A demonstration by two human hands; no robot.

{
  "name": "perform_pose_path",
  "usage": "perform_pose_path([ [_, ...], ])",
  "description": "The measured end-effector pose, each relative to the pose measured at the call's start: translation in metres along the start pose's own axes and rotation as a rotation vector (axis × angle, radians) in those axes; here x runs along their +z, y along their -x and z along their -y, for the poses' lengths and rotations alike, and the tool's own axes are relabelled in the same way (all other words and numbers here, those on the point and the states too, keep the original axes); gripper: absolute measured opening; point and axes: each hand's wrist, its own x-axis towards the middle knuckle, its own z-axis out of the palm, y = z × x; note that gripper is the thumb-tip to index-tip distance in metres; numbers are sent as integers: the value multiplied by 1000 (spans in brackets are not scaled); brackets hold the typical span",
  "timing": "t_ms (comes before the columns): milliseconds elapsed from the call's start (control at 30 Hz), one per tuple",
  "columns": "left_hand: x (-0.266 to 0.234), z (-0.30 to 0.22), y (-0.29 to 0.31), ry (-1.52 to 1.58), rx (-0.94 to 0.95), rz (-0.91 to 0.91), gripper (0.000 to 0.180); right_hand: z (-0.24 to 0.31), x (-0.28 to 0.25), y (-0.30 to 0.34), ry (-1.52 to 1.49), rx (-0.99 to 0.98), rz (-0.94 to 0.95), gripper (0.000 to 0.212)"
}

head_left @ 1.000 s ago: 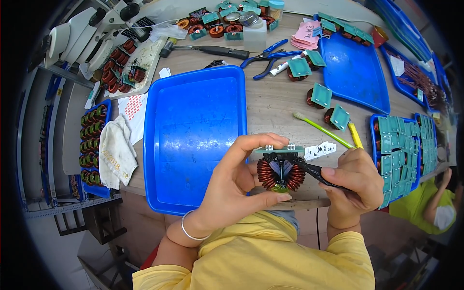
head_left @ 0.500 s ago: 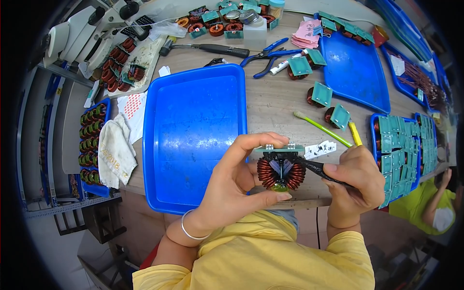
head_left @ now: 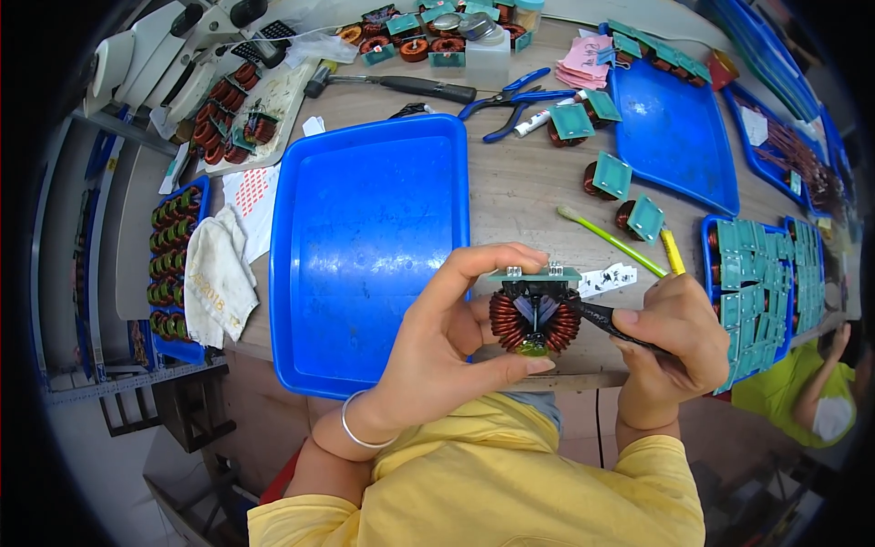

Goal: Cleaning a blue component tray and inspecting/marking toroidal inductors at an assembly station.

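Wooden workbench (head_left: 529, 191), cluttered, seen from above. Left hand (head_left: 437, 342) pinches a copper-wound toroid coil (head_left: 535, 319) between forefinger on top and thumb below; coil is held in the air over the near bench edge, its green base plate (head_left: 536, 273) facing up. Right hand (head_left: 674, 337) is closed around a black tool (head_left: 606, 319), thumb and fingers gripping it, tip touching the coil's right side. Large blue tray (head_left: 365, 246) lies just left of the coil, touching the left hand's fingers in view. Yellow-green brush (head_left: 611, 240) lies on the bench beyond the coil, near a yellow pen (head_left: 672, 252). Second blue tray (head_left: 674, 137) at far right. Loose coils with green plates (head_left: 611, 178) lie between the trays. Blue-handled pliers (head_left: 515, 96) and a hammer (head_left: 401, 85) at the far edge. White cloth (head_left: 219, 273) left of the large tray. Another person in green (head_left: 802, 401) at lower right.
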Motion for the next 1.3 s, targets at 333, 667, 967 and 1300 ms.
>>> perform_pose_path([
  [333,-1,1,1,-34,18,-4,66,-1,-1,1,21,42,3,26],
  [667,3,1,0,-75,10,-87,66,-2,-1,1,3,31,14,26],
  [967,-1,2,0,-56,32,-6,65,-3,-1,1,0,11,5,26],
  [1300,3,-2,1,-108,18,-121,67,-8,-3,5,11,70,-57,23],
])
